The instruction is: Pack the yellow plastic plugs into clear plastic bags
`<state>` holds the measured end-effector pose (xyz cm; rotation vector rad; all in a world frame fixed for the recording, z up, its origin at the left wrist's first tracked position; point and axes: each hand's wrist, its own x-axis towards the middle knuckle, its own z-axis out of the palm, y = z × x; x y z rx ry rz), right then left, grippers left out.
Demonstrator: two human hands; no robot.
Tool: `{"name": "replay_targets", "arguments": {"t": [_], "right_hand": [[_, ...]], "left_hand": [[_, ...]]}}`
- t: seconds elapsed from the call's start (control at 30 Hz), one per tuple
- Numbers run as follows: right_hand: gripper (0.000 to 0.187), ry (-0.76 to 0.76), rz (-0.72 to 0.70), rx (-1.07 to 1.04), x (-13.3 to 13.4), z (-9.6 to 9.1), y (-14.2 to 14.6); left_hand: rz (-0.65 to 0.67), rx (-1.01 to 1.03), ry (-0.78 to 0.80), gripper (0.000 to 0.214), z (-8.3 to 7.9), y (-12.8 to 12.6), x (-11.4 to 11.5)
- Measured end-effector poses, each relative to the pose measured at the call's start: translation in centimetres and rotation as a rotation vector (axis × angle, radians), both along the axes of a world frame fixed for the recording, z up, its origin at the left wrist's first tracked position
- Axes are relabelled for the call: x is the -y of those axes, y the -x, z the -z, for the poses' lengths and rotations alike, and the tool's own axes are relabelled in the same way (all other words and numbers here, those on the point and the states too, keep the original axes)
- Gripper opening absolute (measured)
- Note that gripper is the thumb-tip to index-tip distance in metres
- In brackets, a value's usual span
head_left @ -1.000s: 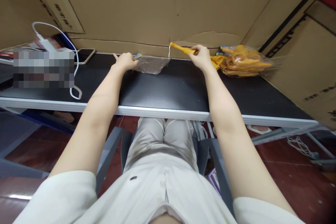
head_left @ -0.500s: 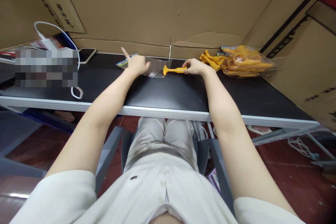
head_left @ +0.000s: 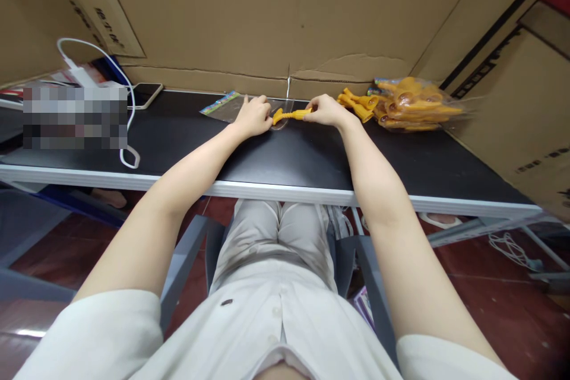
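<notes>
My right hand point(head_left: 327, 110) pinches one end of a yellow plastic piece point(head_left: 291, 114) with a ribbed shaft and a wider, hammer-like head pointing left. Beneath my left hand point(head_left: 255, 116) lies a flat clear plastic bag point(head_left: 225, 108) with a colourful strip at its left end. The left fingers are curled down at the bag's right part, close to the head of the yellow piece. Whether that head is inside the bag or only over it, I cannot tell. Several loose yellow pieces point(head_left: 360, 108) lie just right of my right hand.
A filled clear bag of yellow pieces point(head_left: 414, 108) stands at the right. On the left are a phone point(head_left: 146, 95), a white cable point(head_left: 129, 157) and a blurred-out item point(head_left: 75, 119). Cardboard point(head_left: 267, 18) walls in the black table point(head_left: 285, 160) at the back and right.
My left hand has moved right along the bag, its extended finger now curled down near the yellow piece's head. The right hand has shifted slightly left with the piece.
</notes>
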<state>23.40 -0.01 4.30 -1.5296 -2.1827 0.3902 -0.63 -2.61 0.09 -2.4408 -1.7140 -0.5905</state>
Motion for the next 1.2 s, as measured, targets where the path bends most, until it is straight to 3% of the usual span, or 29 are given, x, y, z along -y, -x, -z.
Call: {"name": "replay_targets", "arguments": {"t": [0.13,0.27,0.37,0.53,0.67,0.83,1.0,1.2], "right_hand": [[0.020,-0.063,-0.036,-0.015,0.9,0.4,2.1],[0.013,-0.021,-0.086,-0.012,1.2,1.4,3.7],[0.015,0.024,-0.111,-0.012,0.9,2.0,3.9],[0.026,0.068,-0.173,-0.012,0.6,2.0,3.6],[0.022,0.059,-0.162,-0.014,1.0,1.7,3.8],[0.017,0.061,-0.181,-0.054,1.1,1.5,3.6],[0.027,0.102,-0.187,-0.128,0.6,1.7,3.1],[0.020,0.176,-0.146,-0.223,0.9,2.3,3.7]], "left_hand": [[0.086,0.068,-0.046,0.024,0.2,-1.1,0.4],[0.091,0.141,-0.020,0.024,0.1,-1.4,0.2],[-0.040,0.234,0.018,0.030,-0.6,-0.1,-0.5],[-0.372,0.380,0.042,0.043,-1.3,4.2,-1.9],[-0.487,0.424,0.177,0.053,-1.2,6.7,-2.4],[-0.421,0.608,0.211,0.052,-0.9,6.7,-3.3],[-0.297,0.729,0.377,0.054,-0.6,5.4,-3.6],[-0.389,0.522,0.153,0.054,-0.7,5.6,-3.5]]}}
